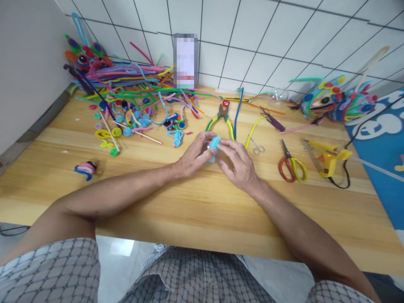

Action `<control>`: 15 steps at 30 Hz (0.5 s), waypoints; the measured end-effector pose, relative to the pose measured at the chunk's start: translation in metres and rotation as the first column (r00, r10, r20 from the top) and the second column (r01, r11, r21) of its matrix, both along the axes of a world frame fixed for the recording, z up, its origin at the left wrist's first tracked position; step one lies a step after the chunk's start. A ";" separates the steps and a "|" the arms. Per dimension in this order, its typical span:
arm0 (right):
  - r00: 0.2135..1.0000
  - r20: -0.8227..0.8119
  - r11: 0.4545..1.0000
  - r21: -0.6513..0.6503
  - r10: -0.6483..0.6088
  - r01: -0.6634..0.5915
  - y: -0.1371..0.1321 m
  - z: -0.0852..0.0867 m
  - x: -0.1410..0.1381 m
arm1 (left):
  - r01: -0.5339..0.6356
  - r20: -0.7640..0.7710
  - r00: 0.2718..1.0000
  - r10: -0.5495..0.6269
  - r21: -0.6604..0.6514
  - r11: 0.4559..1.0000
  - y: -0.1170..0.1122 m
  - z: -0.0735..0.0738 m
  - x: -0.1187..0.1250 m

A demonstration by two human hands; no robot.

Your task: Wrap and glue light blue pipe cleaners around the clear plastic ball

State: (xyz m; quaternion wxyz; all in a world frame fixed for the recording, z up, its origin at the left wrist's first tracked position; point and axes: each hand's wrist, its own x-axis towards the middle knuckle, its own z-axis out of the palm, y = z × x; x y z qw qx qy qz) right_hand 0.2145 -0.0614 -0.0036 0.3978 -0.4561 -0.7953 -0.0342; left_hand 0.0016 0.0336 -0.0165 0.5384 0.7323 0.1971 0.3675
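Note:
Over the middle of the table, my left hand (194,155) is closed around a light blue pipe-cleaner piece (215,148). Something clear and shiny, perhaps part of a transparent ball, shows beside the blue strips between my fingers. My right hand (238,162) meets the same piece from the other side, its bent fingertips pressed on the blue strips and its thumb lower down. Just beyond my hands lie pliers (224,111) with yellow-green handles. Small silver scissors (259,149) and a yellow pipe cleaner (253,129) are near my right hand.
Bundled pipe cleaners (126,75) and coiled pieces (142,120) crowd the back left. A small striped coil (89,168) lies front left. At right are red-and-yellow scissors (292,164), a yellow glue gun (328,155) and decorated balls (328,101). A phone (185,61) leans on the tiled wall.

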 end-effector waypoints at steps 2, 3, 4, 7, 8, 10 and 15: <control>1.000 -0.008 1.000 -0.011 0.004 -0.004 0.000 0.000 0.001 | 0.007 0.010 1.000 -0.007 0.001 1.000 0.000 0.002 -0.001; 1.000 -0.008 1.000 -0.018 0.005 -0.005 0.000 -0.001 0.001 | 0.007 0.013 1.000 -0.007 0.003 1.000 0.000 0.002 -0.001; 1.000 -0.007 1.000 -0.028 0.003 -0.004 0.000 -0.001 0.002 | 0.008 0.013 1.000 -0.008 0.004 1.000 0.000 0.002 -0.001; 1.000 -0.007 0.998 -0.055 -0.009 0.009 0.000 -0.001 0.003 | 0.005 -0.001 1.000 -0.005 0.027 1.000 0.000 0.000 0.000; 1.000 -0.012 0.998 -0.056 -0.011 0.010 0.000 -0.001 0.003 | 0.000 -0.005 1.000 0.000 0.044 0.999 0.000 -0.001 0.000; 1.000 -0.026 0.999 -0.039 -0.006 0.005 0.000 -0.002 0.003 | -0.011 -0.004 1.000 0.011 0.078 0.997 0.000 -0.003 0.001; 0.999 -0.035 1.000 -0.013 0.003 -0.003 0.001 -0.002 0.003 | -0.017 -0.004 1.000 0.017 0.107 0.994 0.000 -0.005 0.001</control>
